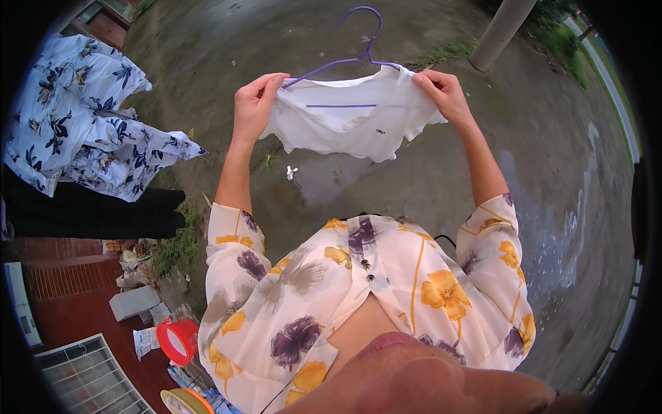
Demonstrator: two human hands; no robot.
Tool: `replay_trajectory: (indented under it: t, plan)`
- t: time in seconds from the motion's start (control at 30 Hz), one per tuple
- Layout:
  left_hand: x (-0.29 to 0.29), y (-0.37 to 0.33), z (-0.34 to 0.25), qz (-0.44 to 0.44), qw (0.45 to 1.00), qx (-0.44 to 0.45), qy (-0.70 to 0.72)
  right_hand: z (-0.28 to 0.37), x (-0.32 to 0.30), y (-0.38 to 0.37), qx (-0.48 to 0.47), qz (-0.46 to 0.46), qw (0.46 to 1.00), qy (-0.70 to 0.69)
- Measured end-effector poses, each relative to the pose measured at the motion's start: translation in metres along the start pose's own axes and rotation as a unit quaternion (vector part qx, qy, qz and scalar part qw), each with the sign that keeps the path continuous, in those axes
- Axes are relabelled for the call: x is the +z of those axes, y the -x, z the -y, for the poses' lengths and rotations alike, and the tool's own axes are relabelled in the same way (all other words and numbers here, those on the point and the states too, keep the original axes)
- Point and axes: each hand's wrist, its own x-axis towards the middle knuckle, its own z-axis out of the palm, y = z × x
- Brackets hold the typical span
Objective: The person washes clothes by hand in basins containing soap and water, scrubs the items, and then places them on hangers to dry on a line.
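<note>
A white shirt (338,131) with a small dark mark on its front hangs on a purple wire hanger (370,43), stretched out in front of me at arm's length. The hanger's hook sticks up above the neckline, and its lower bar shows through the neck opening. My left hand (258,103) pinches the shirt's left shoulder, thumb on top, close to the hanger's sloping arm. On the other side my right hand (445,95) grips the right shoulder between thumb and fingers. The shirt's lower edge is bunched and wavy.
At left hang a white garment with dark flowers (83,117) and black trousers (96,212). A grey post (502,34) stands at the far right. Below left are a red bucket (178,341), a pale block (134,302) and a barred window (93,372). Wet ground (545,207) spreads right.
</note>
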Motion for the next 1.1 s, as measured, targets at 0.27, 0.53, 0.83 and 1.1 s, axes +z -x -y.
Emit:
replay_trajectory:
  t: [0.27,0.53,0.83,1.1]
  plan:
    - [0.018,-0.005,-0.021,0.073,0.997,0.032,-0.002,-0.010,-0.008,0.008,0.013,0.005,1.000,-0.016]
    - [0.036,-0.009,-0.031,0.114,0.981,0.105,-0.120,-0.007,-0.003,0.016,0.009,0.011,1.000,0.007]
    - [0.039,-0.010,-0.026,0.062,0.984,0.144,-0.088,-0.007,-0.017,0.024,0.010,0.018,0.999,0.034]
    - [0.013,-0.005,-0.028,0.005,0.986,0.149,-0.075,-0.052,-0.047,0.060,0.148,-0.060,0.971,-0.177]
